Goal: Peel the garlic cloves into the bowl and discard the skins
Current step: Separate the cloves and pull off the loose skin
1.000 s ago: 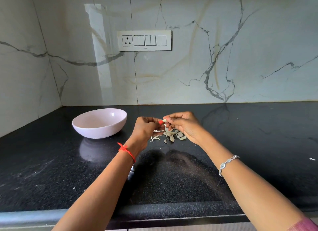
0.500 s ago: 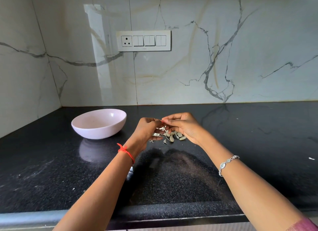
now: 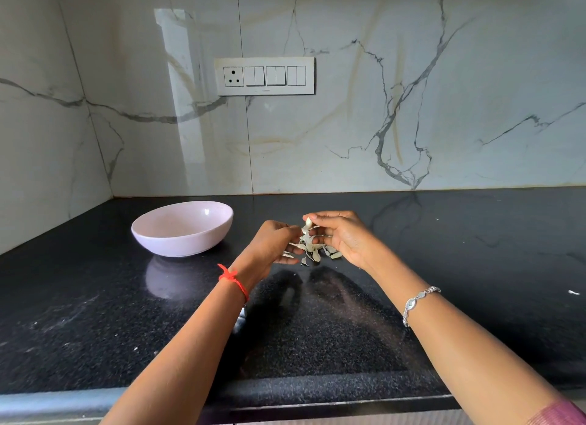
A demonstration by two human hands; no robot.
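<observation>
Mid-task, I judge: the right hand pinches 1 garlic clove above loose skins on the table, the left hand curled at its 9 o'clock, grip unclear; the bowl at 10 o'clock looks empty.

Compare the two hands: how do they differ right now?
The right hand pinches the garlic clove; the left hand beside it has curled fingers, grip unclear. The left wrist wears a red thread, the right a silver bracelet. Both hover over the skin pile.
</observation>
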